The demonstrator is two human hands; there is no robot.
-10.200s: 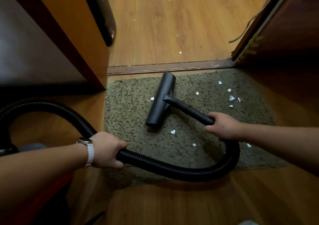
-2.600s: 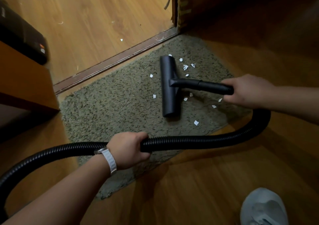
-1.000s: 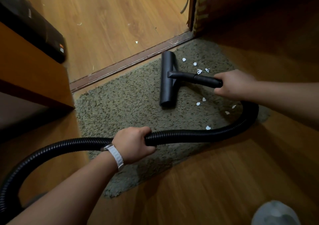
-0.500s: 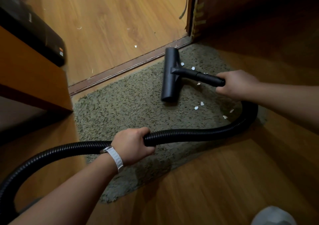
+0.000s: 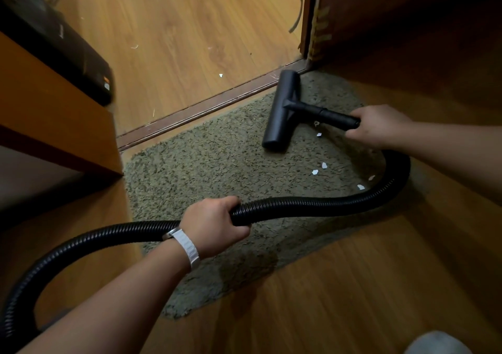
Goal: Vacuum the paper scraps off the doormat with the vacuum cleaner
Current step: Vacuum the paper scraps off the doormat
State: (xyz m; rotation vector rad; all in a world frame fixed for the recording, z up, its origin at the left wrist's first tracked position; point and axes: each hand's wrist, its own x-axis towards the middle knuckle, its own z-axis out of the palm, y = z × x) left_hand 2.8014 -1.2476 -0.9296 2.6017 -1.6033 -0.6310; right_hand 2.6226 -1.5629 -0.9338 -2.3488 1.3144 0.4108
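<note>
Head view: right hand grips black T-shaped vacuum nozzle on olive shaggy doormat; left hand clasps black ribbed hose crossing it beside white paper scraps.

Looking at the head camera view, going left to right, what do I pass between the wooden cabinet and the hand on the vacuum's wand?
Wooden cabinet → left hand gripping the hose → floor nozzle → two paper scraps → right hand gripping the wand.
</note>
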